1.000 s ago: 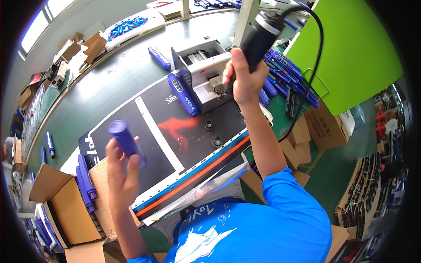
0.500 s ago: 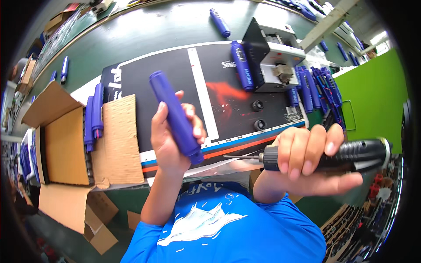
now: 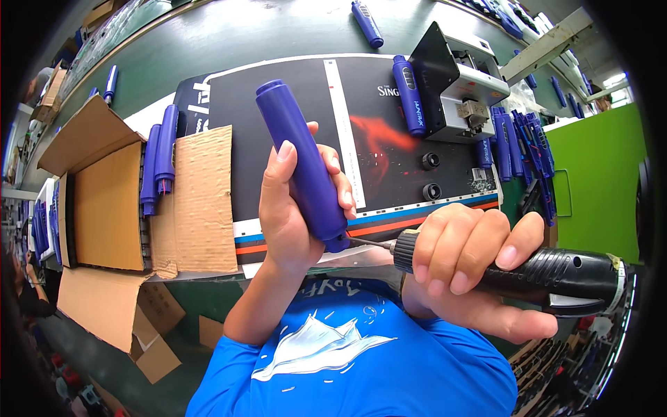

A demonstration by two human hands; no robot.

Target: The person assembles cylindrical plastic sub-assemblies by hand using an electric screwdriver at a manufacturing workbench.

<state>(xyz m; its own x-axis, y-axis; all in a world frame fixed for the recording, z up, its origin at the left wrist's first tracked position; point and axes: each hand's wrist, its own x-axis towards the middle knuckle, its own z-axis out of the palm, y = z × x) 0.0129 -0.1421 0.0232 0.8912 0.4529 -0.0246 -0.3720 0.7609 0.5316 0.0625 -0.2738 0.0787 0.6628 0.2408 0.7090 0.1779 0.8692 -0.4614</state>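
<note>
My left hand [image 3: 295, 201] is wrapped round a blue-purple plastic tube [image 3: 299, 160], a tapered housing tilted with its wide end up and away and its narrow end toward me. In my right hand [image 3: 472, 271] lies a black electric screwdriver [image 3: 556, 278], held level with its bit pointing left. The thin bit [image 3: 368, 242] reaches the narrow end of the tube, near a small hole there; whether a screw sits under the tip is too small to tell. Both hands are above the front edge of the bench mat.
A black printed mat [image 3: 278, 76] covers the bench, with two black rings [image 3: 431, 191] on it. An open cardboard box [image 3: 108, 201] stands left, two blue tubes [image 3: 165, 149] beside it. Back right are a metal-and-white machine [image 3: 472, 87], more blue housings [image 3: 507, 142] and a green panel [image 3: 597, 174].
The screwdriver's bit has come against the narrow end of the tube, which now stands a little higher and further right. The view has shifted slightly.
</note>
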